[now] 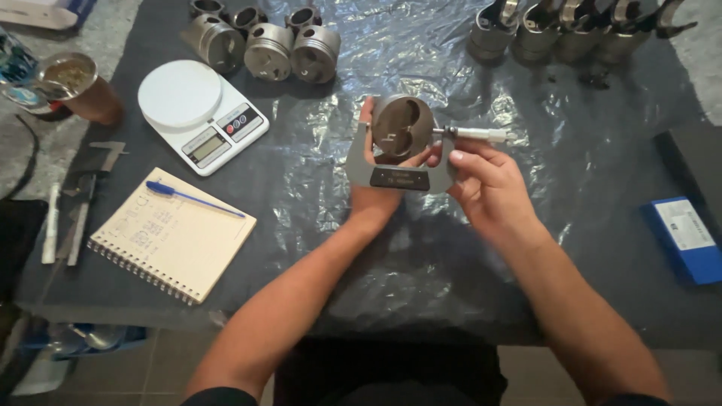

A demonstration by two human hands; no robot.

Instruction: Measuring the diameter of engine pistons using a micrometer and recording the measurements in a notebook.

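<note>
holding a grey metal piston [400, 128] above the middle of the table, the left hand [374, 192] wraps around it from behind and below, fingers closed on its side. the piston's round crown faces the camera, dull and dark, with two shallow curved recesses in it. a large outside micrometer [402, 174] spans the piston: its grey c-shaped frame curves under the crown, a dark plate sits on the frame's lower middle, and its pale thimble [485, 134] sticks out to the right. the right hand [489, 184] is curled shut on the frame's right end, just below the thimble (thumb tip touching the piston's edge).

under the hands lies crinkled black plastic sheet [571, 150] over the table, bare in front of and to the right of the hands. to the left, well apart, lie a spiral notebook [173, 240] with a blue pen [192, 198] on it and a white kitchen scale [201, 113]. more pistons [263, 41] cluster at the far edge, another row [571, 30] at the far right. a blue box [684, 237] sits near the right edge, a caliper [86, 188] at the left edge, and the near table edge runs just below the forearms.
</note>
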